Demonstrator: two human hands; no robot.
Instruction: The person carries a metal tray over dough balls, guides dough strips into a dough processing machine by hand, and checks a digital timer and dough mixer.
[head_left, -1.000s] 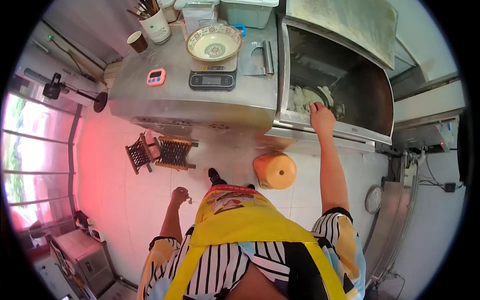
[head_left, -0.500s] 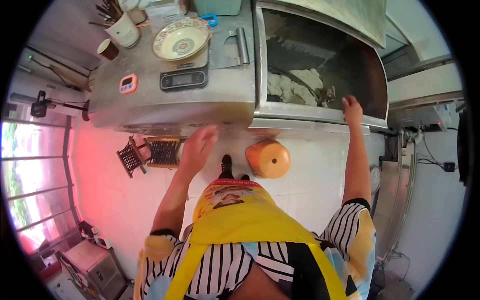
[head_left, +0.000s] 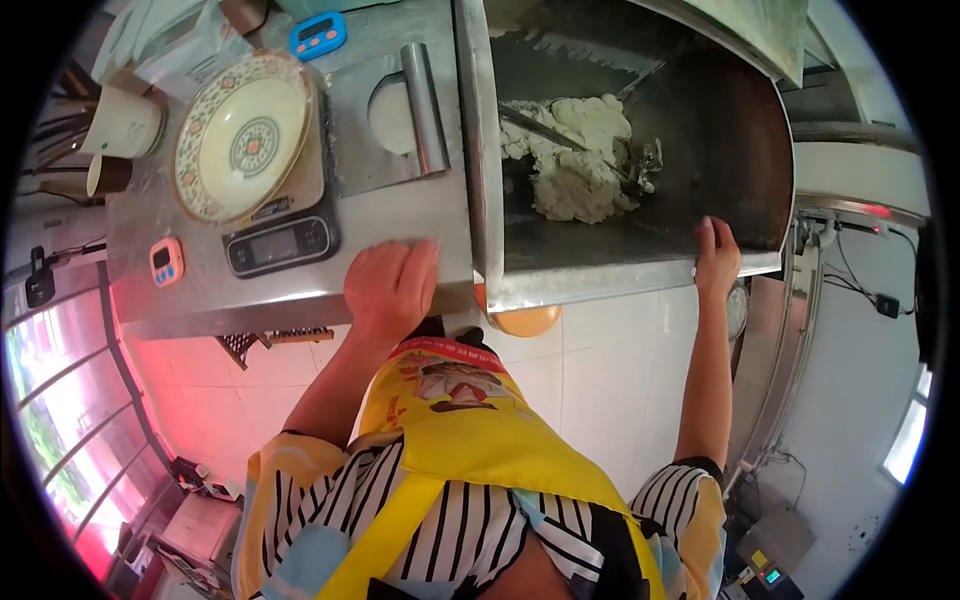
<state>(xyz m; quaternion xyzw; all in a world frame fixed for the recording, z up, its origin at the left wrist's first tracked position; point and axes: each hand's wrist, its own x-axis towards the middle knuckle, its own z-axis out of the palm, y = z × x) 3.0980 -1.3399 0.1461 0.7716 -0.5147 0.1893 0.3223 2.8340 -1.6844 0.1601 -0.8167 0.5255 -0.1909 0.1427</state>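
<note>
My left hand rests on the front edge of the metal worktop, fingers laid on it with nothing held. Over on the right, my right hand is closed around the front rim of a metal dough mixer trough. Inside the trough a rough, pale lump of dough lies around a metal mixing bar. A digital kitchen scale is left of my left hand, and a patterned shallow bowl sits on its plate. Beyond that hand lies a metal dough scraper with a cylindrical handle.
An orange timer and a blue timer lie on the worktop. A paper cup and a white utensil holder stand at the left. Under the trough's edge is an orange stool. The raised trough lid is at the back.
The view has moved closer to the worktop and trough. My left hand has come from the air in front of the worktop onto its edge. My right hand now grips the trough rim.
</note>
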